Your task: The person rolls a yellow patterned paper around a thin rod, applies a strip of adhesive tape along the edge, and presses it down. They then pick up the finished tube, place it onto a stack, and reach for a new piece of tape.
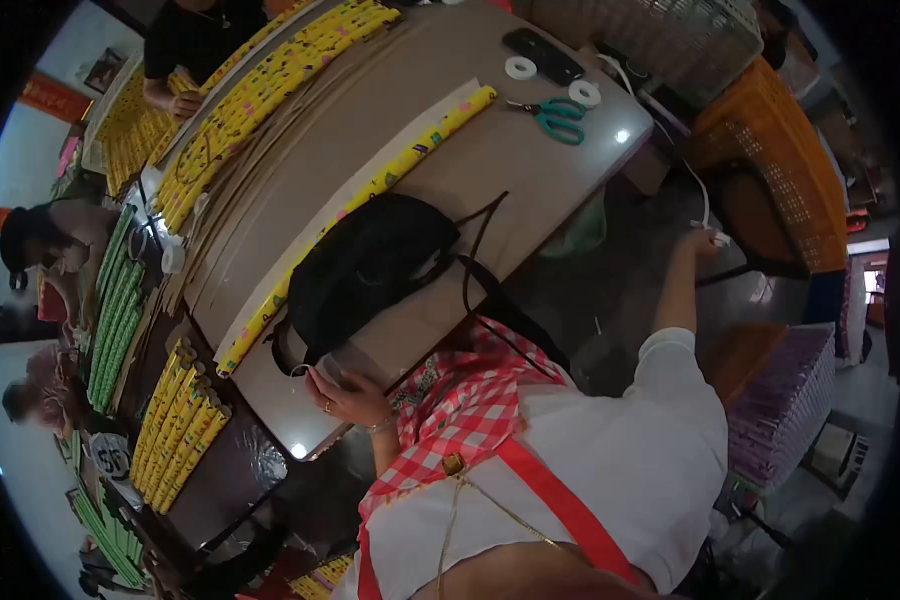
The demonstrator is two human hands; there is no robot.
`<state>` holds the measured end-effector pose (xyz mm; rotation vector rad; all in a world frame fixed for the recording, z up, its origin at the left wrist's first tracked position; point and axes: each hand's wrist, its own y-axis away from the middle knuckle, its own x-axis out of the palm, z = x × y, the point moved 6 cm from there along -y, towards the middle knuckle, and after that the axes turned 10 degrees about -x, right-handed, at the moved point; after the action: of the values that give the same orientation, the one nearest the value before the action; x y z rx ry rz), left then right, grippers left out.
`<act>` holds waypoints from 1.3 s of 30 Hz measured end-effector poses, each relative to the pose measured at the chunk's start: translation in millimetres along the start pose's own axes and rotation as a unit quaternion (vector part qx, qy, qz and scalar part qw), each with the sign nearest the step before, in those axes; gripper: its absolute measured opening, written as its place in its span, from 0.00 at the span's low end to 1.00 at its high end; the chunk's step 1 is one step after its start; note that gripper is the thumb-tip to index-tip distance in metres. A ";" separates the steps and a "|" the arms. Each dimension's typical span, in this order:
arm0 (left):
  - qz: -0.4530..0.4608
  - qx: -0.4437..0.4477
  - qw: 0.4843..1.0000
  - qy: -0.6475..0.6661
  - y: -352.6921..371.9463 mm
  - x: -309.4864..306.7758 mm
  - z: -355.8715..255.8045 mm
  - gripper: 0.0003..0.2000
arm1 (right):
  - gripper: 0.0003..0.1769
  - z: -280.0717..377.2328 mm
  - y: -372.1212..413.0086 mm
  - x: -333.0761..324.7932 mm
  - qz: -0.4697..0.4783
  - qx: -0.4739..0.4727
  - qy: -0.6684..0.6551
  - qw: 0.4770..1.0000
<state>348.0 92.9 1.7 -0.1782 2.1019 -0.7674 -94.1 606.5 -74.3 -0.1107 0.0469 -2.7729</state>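
My left hand (350, 398) is at the near edge of the table, beside a black bag (370, 265). Its fingers are closed, with a thin white loop showing at the fingertips; what they hold is too small to make out. My right hand (705, 241) reaches out to the right, off the table, its fingers closed around the end of a white cable (705, 200). The black bag lies with its straps loose, partly over a long roll of yellow patterned paper (410, 155).
Teal scissors (558, 120), white tape rolls (520, 68) and a black phone (543, 56) lie at the far right. Yellow rolls (180, 425) and green rolls (118, 325) are stacked on the left. An orange crate (775, 160) stands right. Other people sit across the table.
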 end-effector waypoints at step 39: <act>0.069 -0.038 0.991 -0.106 3.1 10.2 16.2 0.23 | 0.23 -235.8 199.5 82.4 0.498 -0.113 0.068 0.857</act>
<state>354.8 84.0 -14.1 -0.1460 1.9209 -0.5617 -119.3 395.2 -312.7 0.0473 0.3591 -1.7162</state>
